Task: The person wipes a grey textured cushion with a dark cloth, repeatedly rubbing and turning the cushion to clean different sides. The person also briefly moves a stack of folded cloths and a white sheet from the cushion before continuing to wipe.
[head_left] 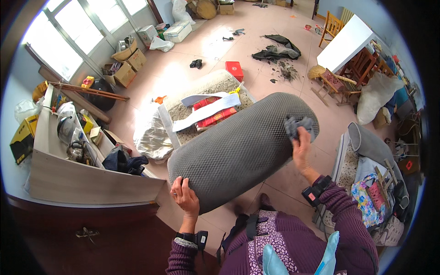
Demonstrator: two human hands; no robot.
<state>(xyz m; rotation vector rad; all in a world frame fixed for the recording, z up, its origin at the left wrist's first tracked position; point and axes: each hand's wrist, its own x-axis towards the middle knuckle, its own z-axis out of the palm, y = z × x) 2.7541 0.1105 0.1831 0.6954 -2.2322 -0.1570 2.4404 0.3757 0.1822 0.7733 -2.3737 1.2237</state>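
A large grey rolled mat with a dimpled surface [237,151] lies slantwise in front of me, its right end farther off. At its near left end my left hand [185,196] grips the edge, fingertips on top. My right hand [302,151] holds a crumpled grey cloth [300,127] against the mat near its right end. Behind the roll, a speckled cushion-like slab [202,82] bears red patterned packets [216,117], white strips of material [209,111] and something yellow, perhaps scissor handles [236,90]. What supports the roll is hidden.
At left stands a pale open cabinet [92,185] full of household items, beside a dark red wooden surface [113,233]. A red box [234,70], black plastic sheeting [278,48] and dark debris [288,70] lie on the tiled floor. Cluttered bedding [343,165] and chairs [361,65] line the right.
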